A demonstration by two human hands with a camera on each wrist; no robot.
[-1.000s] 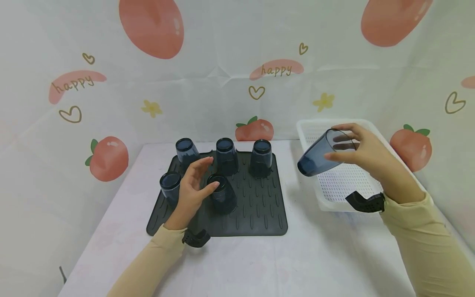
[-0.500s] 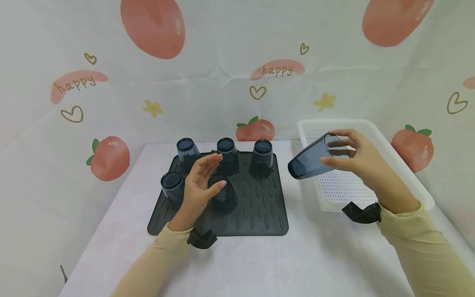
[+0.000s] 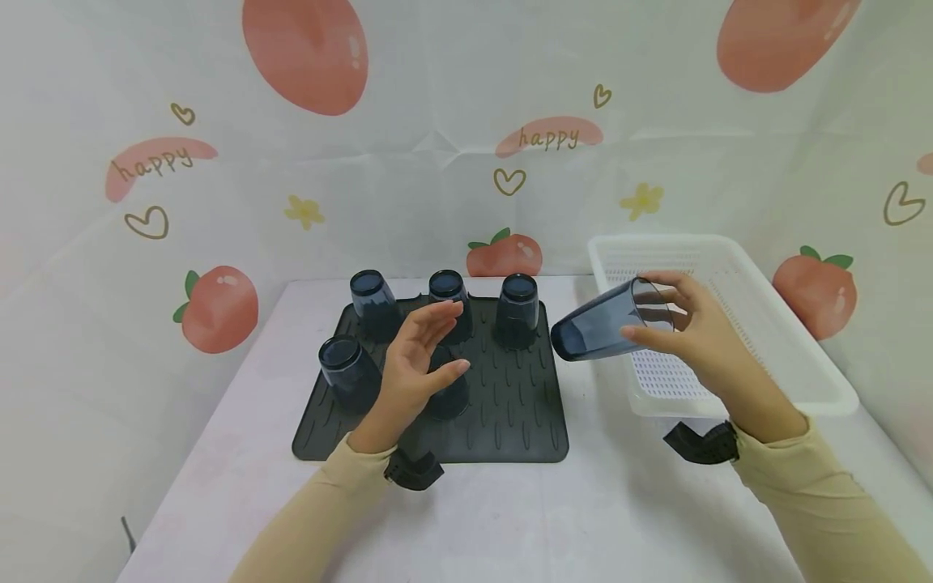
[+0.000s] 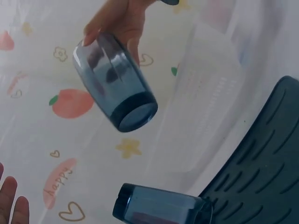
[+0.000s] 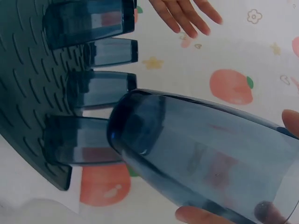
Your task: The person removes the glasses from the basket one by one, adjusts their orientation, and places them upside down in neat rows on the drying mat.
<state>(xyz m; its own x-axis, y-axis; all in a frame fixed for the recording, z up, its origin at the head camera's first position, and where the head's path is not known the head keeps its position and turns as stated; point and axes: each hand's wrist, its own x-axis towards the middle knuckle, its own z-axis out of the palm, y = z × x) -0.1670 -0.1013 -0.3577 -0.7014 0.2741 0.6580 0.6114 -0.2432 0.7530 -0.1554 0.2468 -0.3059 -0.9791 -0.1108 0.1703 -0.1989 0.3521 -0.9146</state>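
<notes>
My right hand [image 3: 681,320] grips a blue tumbler [image 3: 594,328] near its rim. The tumbler is tilted almost onto its side, its thick base pointing left, between the basket and the drying mat. My left hand [image 3: 419,368] hovers over the black ribbed drying mat [image 3: 517,417] with thumb and fingers spread, holding nothing. It partly hides the front middle tumbler [image 3: 449,398]. Several matching tumblers stand upside down on the mat, including the front left tumbler [image 3: 350,376] and the back right tumbler [image 3: 517,312]. The right wrist view shows the held tumbler [image 5: 201,149] close up.
A white perforated basket [image 3: 816,376] stands on the right, partly behind my right hand and forearm. White cloth [image 3: 539,526] covers the table. Behind, a printed backdrop [image 3: 408,194] with peaches and hearts rises from the table's far edge.
My right hand has carried the tumbler left and slightly down, away from the basket, turning it closer to horizontal. My left hand has drifted right across the mat, still with spread fingers.
</notes>
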